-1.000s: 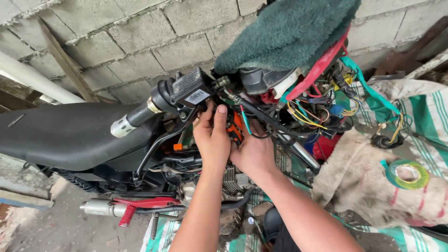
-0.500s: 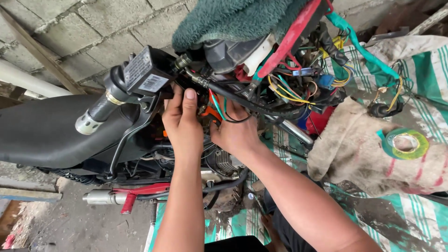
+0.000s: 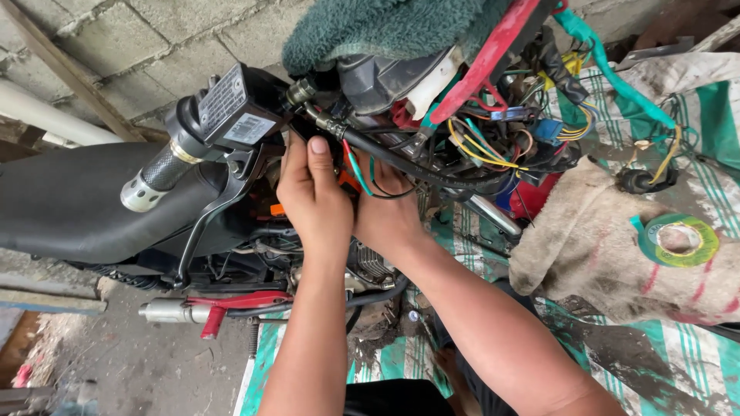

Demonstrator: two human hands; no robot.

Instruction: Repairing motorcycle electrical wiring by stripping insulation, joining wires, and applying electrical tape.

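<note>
Looking down from my head, both my hands are pushed into the middle of the frame, under the motorcycle's handlebar. My left hand (image 3: 312,196) lies flat with fingers together against the frame, and my right hand (image 3: 389,212) curls around the black cable (image 3: 401,158) with the green wire (image 3: 361,176) beside it, just right of centre; how tightly I grip is hidden. The wiring bundle (image 3: 493,142) at upper right looks light, limp and easily snagged, so I judge it best held by its sheathed runs. A roll of green tape (image 3: 678,240) sits on a dirty cloth (image 3: 593,254) at right.
</note>
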